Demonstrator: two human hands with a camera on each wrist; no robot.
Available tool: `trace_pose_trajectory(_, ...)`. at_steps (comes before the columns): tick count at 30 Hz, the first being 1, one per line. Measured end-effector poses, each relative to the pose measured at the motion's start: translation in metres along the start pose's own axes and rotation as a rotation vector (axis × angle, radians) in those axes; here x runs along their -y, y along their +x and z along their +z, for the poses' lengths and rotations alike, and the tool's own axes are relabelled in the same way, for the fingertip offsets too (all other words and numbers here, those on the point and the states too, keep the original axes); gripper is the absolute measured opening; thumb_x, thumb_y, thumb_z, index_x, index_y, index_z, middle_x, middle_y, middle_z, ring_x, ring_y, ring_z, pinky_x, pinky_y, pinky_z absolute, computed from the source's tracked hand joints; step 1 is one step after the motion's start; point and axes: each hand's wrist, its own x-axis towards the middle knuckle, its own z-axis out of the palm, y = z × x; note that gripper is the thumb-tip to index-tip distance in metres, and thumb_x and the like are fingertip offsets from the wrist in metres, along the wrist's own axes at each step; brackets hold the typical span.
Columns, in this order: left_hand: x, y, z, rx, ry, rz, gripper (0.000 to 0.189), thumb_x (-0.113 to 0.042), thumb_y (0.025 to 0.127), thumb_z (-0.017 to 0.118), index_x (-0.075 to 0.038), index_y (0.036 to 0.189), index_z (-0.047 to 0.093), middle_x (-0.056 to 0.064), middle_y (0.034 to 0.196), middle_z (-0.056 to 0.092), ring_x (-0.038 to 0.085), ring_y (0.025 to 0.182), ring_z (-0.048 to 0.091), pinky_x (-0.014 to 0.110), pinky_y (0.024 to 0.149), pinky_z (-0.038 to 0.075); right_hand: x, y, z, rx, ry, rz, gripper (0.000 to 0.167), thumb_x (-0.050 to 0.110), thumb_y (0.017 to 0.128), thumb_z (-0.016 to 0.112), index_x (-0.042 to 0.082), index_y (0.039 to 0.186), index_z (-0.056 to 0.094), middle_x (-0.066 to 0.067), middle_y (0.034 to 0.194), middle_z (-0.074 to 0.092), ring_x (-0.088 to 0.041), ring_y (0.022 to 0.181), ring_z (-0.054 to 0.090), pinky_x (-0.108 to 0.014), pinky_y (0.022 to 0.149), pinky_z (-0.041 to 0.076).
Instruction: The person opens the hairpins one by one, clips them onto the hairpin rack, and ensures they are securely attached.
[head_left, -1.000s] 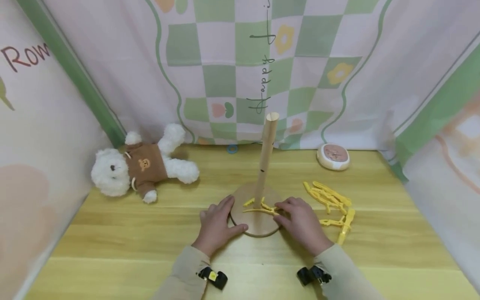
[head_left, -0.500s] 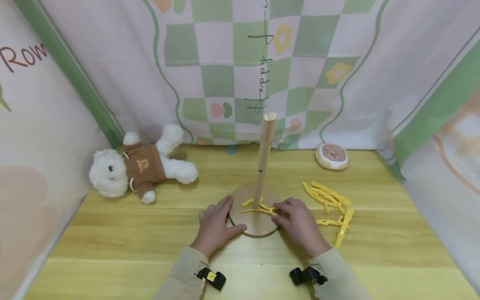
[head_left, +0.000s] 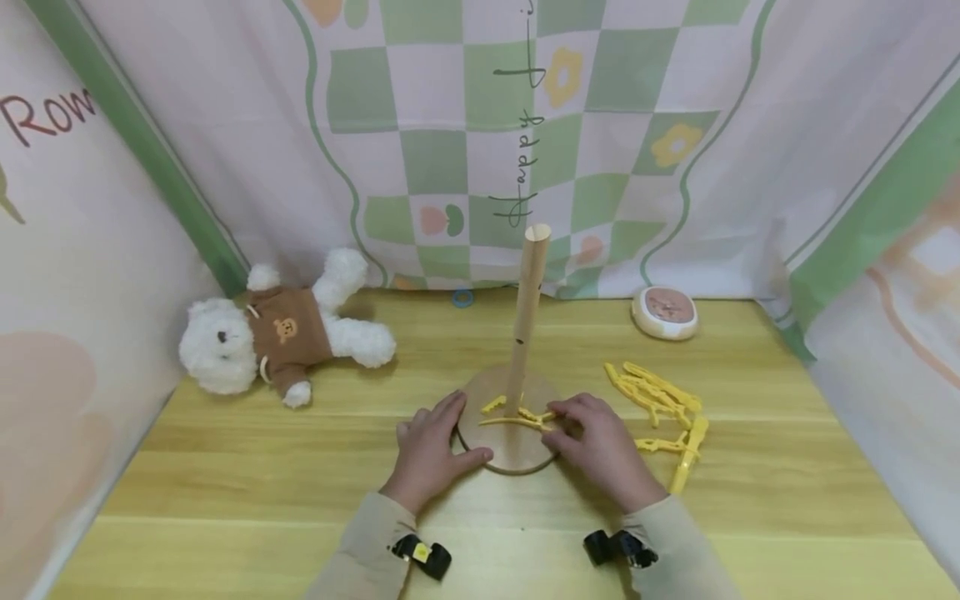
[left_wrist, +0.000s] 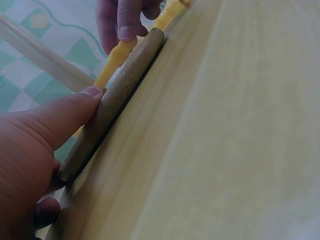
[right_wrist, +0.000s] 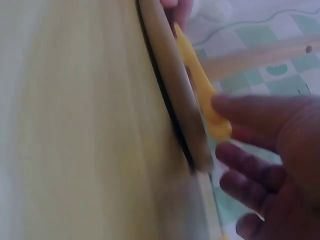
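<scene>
Yellow clip (right_wrist: 199, 84) in the pinch of the right hand (head_left: 598, 443), left hand (head_left: 432, 450) outspread on the wooden base (head_left: 516, 455)

Smooth wooden post (head_left: 528, 308), yellow plastic clip (head_left: 516, 422), fluffy plush toy (head_left: 292, 327)

Held yellow clip (head_left: 528, 422) slightly farther left

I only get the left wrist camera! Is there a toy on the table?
Observer: Yes, a fluffy white and brown toy lies to the left of the round board.
Child: Does the pole have any holes?
Observer: The right wrist view shows a dark round spot on it, maybe a hole.
Child: Are there more yellow pieces?
Observer: Yes, they lie loosely heaped on the table, to the right of the right hand.
</scene>
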Motion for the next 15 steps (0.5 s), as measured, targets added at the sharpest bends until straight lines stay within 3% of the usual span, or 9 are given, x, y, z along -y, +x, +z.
trace_pose_trajectory(4, 0.000, 0.000, 0.001, -0.007, -0.007, -0.001, 0.096, -0.064, 0.079, 0.075, -0.013, 0.153, 0.043, 0.001, 0.157, 0.043, 0.023, 0.110, 0.051, 0.045, 0.087, 0.028, -0.006, 0.000, -0.013, 0.028, 0.024, 0.000, 0.040, 0.028, 0.086, 0.081, 0.008, 0.120, 0.072, -0.001, 0.109, 0.067, -0.020, 0.098, 0.061, -0.044, 0.085, 0.052)
trace_pose_trajectory(9, 0.001, 0.000, 0.001, -0.003, -0.008, -0.012, 0.096, -0.064, 0.078, 0.075, -0.013, 0.153, 0.043, 0.000, 0.157, 0.042, 0.023, 0.110, 0.051, 0.045, 0.087, 0.028, -0.016, 0.000, -0.034, 0.012, 0.019, -0.012, 0.033, 0.024, 0.089, 0.078, 0.008, 0.117, 0.072, -0.003, 0.110, 0.069, -0.022, 0.095, 0.061, -0.041, 0.077, 0.050)
trace_pose_trajectory(15, 0.000, 0.000, 0.000, 0.003, -0.019, -0.015, 0.096, -0.063, 0.078, 0.076, -0.014, 0.153, 0.043, 0.000, 0.157, 0.042, 0.024, 0.111, 0.050, 0.046, 0.088, 0.028, -0.029, -0.002, -0.057, -0.004, 0.014, 0.047, 0.035, 0.031, 0.093, 0.074, 0.008, 0.119, 0.071, -0.004, 0.113, 0.069, -0.022, 0.096, 0.058, -0.040, 0.077, 0.047)
